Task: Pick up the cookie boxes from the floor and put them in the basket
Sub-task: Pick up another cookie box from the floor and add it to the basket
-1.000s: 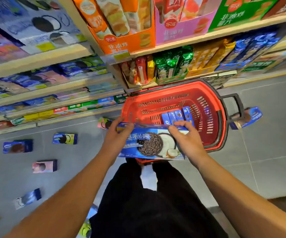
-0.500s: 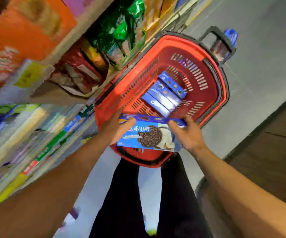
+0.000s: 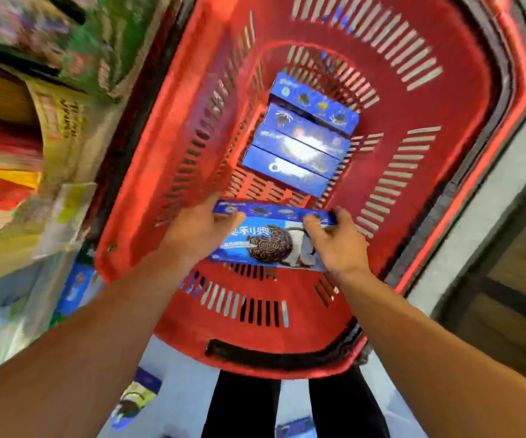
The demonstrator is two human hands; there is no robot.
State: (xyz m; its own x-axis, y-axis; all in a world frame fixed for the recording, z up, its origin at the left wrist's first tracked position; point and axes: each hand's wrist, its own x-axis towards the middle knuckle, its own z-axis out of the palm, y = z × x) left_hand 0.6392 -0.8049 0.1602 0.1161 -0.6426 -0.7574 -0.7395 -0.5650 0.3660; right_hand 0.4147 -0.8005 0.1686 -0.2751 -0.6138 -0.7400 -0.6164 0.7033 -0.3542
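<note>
The left hand (image 3: 196,230) and right hand (image 3: 334,245) gripped a blue cookie box (image 3: 269,240) by its ends inside the red basket (image 3: 173,128); beyond the hands lay four boxes (image 3: 299,134).

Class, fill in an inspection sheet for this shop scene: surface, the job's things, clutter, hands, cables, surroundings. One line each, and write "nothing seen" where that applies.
Surface: grey floor, seen below the basket.
Job's things: red basket holds four blue boxes side by side on its bottom; a fifth box is held inside the basket, above its near end.
Clutter: more boxes lie on the floor, one near the left forearm, one by the shelf.
Hands: left hand and right hand each grip one end of the held box.
Cables: nothing seen.
Surroundings: blurred snack shelves on the left; dark wooden panel on the right.
</note>
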